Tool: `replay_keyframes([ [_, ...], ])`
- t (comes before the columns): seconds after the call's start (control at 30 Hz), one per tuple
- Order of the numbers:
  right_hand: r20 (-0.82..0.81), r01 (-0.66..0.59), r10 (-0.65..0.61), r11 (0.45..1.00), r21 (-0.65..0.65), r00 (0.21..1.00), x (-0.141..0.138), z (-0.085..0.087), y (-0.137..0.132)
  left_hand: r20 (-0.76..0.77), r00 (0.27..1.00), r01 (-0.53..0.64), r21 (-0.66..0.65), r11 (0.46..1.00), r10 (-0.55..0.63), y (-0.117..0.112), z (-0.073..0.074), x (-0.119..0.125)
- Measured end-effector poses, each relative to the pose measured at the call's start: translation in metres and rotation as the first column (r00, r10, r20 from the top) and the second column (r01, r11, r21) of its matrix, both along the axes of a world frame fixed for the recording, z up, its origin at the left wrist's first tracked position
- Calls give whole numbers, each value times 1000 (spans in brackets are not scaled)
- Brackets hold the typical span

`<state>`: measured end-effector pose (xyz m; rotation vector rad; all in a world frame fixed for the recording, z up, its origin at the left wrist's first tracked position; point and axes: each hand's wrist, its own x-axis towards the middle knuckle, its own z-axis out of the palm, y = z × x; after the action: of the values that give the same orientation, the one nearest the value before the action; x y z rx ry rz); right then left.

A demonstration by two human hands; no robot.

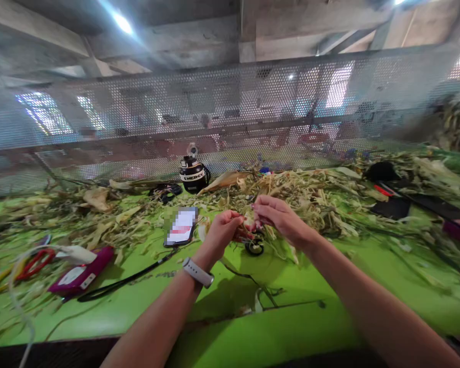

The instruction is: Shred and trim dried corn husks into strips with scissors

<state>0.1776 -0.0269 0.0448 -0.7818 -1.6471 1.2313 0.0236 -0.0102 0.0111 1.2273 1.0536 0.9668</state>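
Observation:
My left hand (227,231), with a pale watch strap on its wrist, is closed in a pinch around a small pink-and-white plant piece (247,228) above the green table. Close beside it, my right hand (275,213) is closed too, thumb and fingers pressed together at the piece's upper right. What exactly its fingertips hold is too small to make out. Black-handled scissors (254,248) lie on the table just below the hands, their blades partly hidden. Pale strips of dried husk (283,240) surround them.
Heaps of dried husks (310,189) cover the table's back. A phone (182,226) lies left of my hands, with a black strap. A black jug (193,176) stands behind. At far left are a purple power bank (85,272) and cables. Perforated mesh (222,112) rises along the back.

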Motion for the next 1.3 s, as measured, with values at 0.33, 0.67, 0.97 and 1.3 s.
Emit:
replay_keyframes([
  [0.33,322,119,-149,987,111,935,2,-10,12,168,986,24,-34,999,-18,10,-22,-9],
  [0.67,676,40,-277,938,344,683,-4,-21,15,528,842,-19,-180,983,113,13,-27,-4],
  [0.97,438,37,-164,958,284,884,-8,-42,29,560,811,-92,-162,982,169,11,-27,-3],
  [1.3,413,282,-469,855,436,781,-8,-32,22,478,853,-192,-87,978,209,8,-25,-2],
])
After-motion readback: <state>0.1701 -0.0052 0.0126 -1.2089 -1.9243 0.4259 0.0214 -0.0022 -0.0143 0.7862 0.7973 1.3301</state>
